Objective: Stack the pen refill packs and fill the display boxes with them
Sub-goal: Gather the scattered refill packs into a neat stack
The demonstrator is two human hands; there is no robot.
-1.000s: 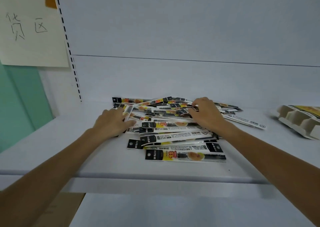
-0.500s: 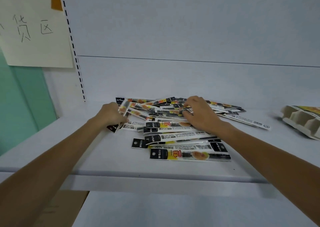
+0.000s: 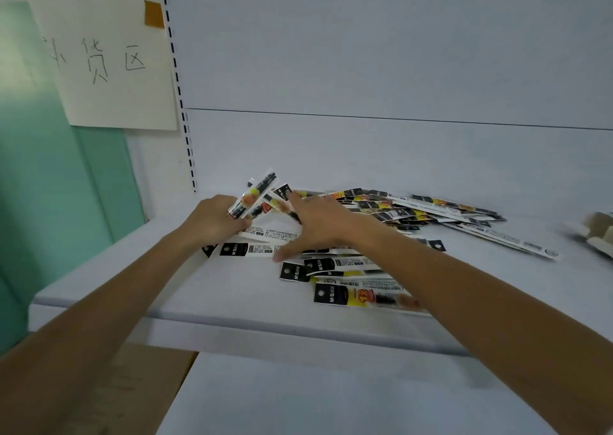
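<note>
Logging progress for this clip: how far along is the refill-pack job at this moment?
Done: nothing looks finished; the black-and-yellow pen refill packs lie scattered on the white shelf. In hand: the left hand grips a few lifted packs; the right hand rests spread on the scattered ones. Left: stacking the rest and filling the beige cardboard display box, partly in view at the right edge.

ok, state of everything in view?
lifted packs: tilted, off the shelf, in the left hand
left hand: grips them
right hand: spread flat on the pile
pile: loose, unstacked, on the shelf
display box: at the right edge, cut off, blurred; contents unclear
sign: taped up at left
</note>
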